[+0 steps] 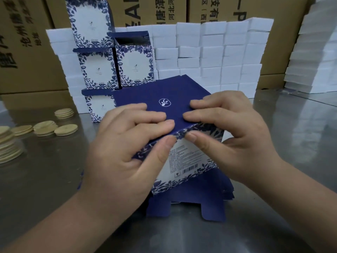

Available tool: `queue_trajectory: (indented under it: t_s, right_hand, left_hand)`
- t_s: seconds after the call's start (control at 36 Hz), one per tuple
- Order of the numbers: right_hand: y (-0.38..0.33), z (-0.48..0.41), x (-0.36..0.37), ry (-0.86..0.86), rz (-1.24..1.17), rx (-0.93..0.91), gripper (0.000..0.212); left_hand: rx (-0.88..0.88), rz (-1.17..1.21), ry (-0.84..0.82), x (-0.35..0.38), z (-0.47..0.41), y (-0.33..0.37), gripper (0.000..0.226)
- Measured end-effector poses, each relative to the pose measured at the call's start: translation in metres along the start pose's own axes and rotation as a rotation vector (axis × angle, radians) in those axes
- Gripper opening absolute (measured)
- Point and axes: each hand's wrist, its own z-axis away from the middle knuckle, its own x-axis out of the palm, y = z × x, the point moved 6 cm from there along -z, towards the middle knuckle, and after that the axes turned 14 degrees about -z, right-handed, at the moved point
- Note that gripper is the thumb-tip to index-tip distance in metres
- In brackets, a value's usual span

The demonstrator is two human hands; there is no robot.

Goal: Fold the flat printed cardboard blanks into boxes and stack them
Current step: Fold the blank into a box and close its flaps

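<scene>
A blue-and-white printed box (187, 161) is tilted in front of me, its dark blue end panel with a white logo facing up. My left hand (127, 143) pinches the near edge of that panel, fingers on top and thumb on the side face. My right hand (228, 130) pinches the same edge from the right. Under the box lies a pile of flat dark blue blanks (209, 201). Several folded boxes (107, 70) stand stacked at the back left, some with open top flaps.
The work goes on over a shiny metal table (54, 179). Stacks of round pale discs (45, 127) lie at the left. A wall of white blocks (209, 57) rises behind the boxes, with brown cartons (23, 42) further back and more white stacks (313, 52) at the right.
</scene>
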Motion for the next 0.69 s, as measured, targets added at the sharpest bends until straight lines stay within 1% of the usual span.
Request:
queue_trajectory:
  t_s: [0.14, 0.22, 0.33, 0.44, 0.69]
  right_hand:
    - [-0.001, 0.0, -0.001, 0.008, -0.038, -0.017, 0.019]
    - [0.001, -0.001, -0.002, 0.006, -0.069, -0.012, 0.017]
    - [0.01, 0.002, -0.01, 0.012, -0.169, 0.027, 0.019]
    - [0.014, 0.002, -0.013, 0.008, -0.213, -0.002, 0.017]
    - [0.018, 0.004, -0.014, 0.013, -0.222, -0.017, 0.02]
  left_hand:
    - [0.019, -0.04, 0.028, 0.004, 0.003, 0.003, 0.008]
    - [0.026, -0.023, 0.032, 0.003, 0.002, 0.002, 0.007]
    - [0.027, 0.014, 0.024, 0.003, 0.0, 0.001, 0.009]
    - [0.029, 0.015, 0.03, 0.004, 0.0, 0.001, 0.008]
    - [0.032, 0.013, 0.038, 0.005, 0.002, 0.002, 0.008]
